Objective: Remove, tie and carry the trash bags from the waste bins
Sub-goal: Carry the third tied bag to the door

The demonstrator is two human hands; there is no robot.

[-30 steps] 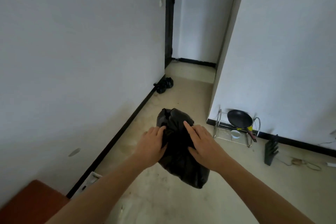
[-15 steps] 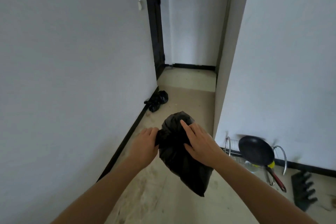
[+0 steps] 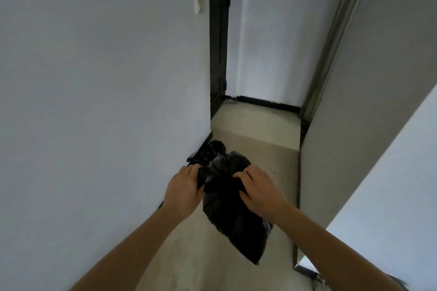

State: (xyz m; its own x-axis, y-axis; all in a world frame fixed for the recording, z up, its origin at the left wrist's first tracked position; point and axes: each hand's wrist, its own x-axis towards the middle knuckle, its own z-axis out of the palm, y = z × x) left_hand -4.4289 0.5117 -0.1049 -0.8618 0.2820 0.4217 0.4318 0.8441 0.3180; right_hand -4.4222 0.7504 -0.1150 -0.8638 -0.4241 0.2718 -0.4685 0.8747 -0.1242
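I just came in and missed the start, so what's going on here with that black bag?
A person stands in a narrow hallway holding a black trash bag off the floor with both hands. The left hand grips the gathered top on one side, and the right hand has its fingers curled into it on the other, seemingly knotting or tightening the neck. A second black bag lies on the floor against the left wall just ahead.

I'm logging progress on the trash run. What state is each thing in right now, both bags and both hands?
held bag: lifted, hanging between both hands, top gathered; whether it is knotted cannot be told.
floor bag: lying against the wall, untouched.
left hand: gripping the held bag's top.
right hand: gripping the held bag's top.
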